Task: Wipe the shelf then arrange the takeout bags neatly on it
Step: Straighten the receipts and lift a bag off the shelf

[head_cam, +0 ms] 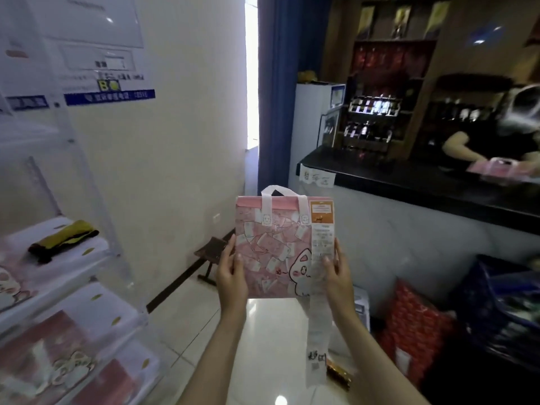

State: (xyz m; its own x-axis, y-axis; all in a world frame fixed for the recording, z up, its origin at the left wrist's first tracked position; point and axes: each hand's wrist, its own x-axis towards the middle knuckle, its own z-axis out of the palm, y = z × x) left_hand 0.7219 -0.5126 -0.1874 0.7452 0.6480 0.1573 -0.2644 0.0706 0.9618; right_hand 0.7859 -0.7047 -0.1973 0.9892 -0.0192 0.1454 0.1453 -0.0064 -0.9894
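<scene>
Midway between shelf and counter, a person holds up a flat pink paper takeout bag (271, 252) printed with a cartoon cat, gripping it by both side edges above the glossy pale tiled floor (263, 340). The left hand (230, 273) clasps the bag's left edge, thumb on the front face and fingers behind; the right hand (336, 273) clasps the right edge the same way, its thumb pressing on a long white printed receipt (320, 287) that is stuck near the bag's top right corner and trails well below the bag's bottom edge. The bag hangs upright in the air, white loop handles (273, 197) at the top, touching neither shelf nor counter.

To the left stands a white tiered shelf unit (96, 258) against the cream wall. On its upper visible tier lies a folded yellow and black cloth (62, 239), and more pink bags (52, 355) of the same cartoon pattern lie flat on the tiers, though blurred.

To the right runs a black-topped service counter (423, 185) with a handwritten white label (317, 176) taped to its edge. Behind it a second person in a black top (482, 141) handles something pink. Below the counter sit a red patterned box (415, 325) and a dark blue crate (502, 302).
</scene>
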